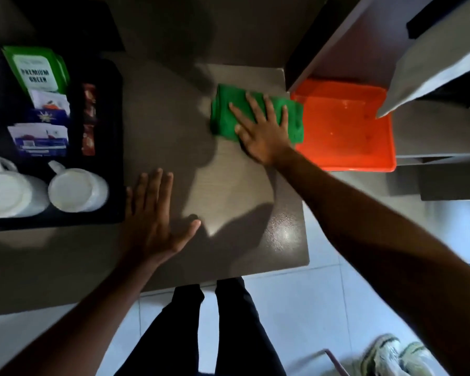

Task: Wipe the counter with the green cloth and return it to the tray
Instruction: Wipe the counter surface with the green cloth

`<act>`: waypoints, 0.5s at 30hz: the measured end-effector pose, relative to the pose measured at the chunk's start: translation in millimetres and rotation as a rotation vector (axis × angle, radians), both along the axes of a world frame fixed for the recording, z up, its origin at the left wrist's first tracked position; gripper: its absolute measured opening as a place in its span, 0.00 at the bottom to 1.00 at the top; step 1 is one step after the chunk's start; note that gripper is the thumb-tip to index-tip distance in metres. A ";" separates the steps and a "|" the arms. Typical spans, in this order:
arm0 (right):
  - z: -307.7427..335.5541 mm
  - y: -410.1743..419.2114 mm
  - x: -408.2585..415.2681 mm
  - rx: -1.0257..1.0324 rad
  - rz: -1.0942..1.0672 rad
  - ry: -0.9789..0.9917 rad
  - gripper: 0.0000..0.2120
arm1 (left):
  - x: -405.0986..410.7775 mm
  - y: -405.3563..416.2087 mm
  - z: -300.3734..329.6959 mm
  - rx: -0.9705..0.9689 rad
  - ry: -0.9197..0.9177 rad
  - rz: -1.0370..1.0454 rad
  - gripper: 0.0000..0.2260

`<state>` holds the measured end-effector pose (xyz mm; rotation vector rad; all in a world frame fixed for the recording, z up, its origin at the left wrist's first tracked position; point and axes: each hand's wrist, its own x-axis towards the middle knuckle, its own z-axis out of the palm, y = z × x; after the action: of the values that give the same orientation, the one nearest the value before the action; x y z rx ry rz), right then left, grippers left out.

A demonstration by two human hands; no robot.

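Note:
A folded green cloth (224, 115) lies on the dark grey counter (168, 137), its right edge touching the orange tray (345, 137). My right hand (263, 128) lies flat on the cloth with fingers spread, pressing it down. My left hand (152, 215) rests palm down on the bare counter nearer to me, fingers apart, holding nothing. The orange tray sits at the counter's far right corner with nothing in it, partly under a grey shelf.
A black tray (114, 147) at the left holds two white mugs (76, 191), tea packets (38, 71) and sachets. A grey cabinet (432, 63) overhangs the orange tray. The counter's right edge (305, 240) drops to a white tiled floor, where shoes (396, 356) show.

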<state>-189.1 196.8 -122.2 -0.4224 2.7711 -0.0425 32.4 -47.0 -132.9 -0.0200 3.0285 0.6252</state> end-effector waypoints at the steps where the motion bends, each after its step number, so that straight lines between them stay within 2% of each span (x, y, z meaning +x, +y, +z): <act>1: -0.3 -6.0 -25.1 -0.005 -0.009 0.008 0.29 | 0.7 0.7 -0.3 -0.001 0.009 0.002 0.46; 4: -1.4 -8.5 -60.4 0.000 0.017 0.056 0.29 | 2.2 1.1 -2.4 -0.003 0.042 -0.002 0.46; 8: 3.1 -13.4 -42.0 -0.037 -0.013 0.003 0.30 | 4.5 -1.4 0.2 0.005 0.033 -0.017 0.45; 11: 12.5 -14.4 25.6 -0.027 0.010 -0.043 0.31 | 3.2 -1.4 12.5 0.015 -0.029 -0.030 0.46; 15: 26.0 4.0 170.7 0.000 0.088 -0.119 0.33 | 9.5 3.8 44.2 0.015 -0.094 -0.059 0.44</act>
<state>-18.4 200.7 -96.2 -0.5240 2.6323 -0.0448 41.9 -43.2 -88.7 0.0397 2.9223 0.6239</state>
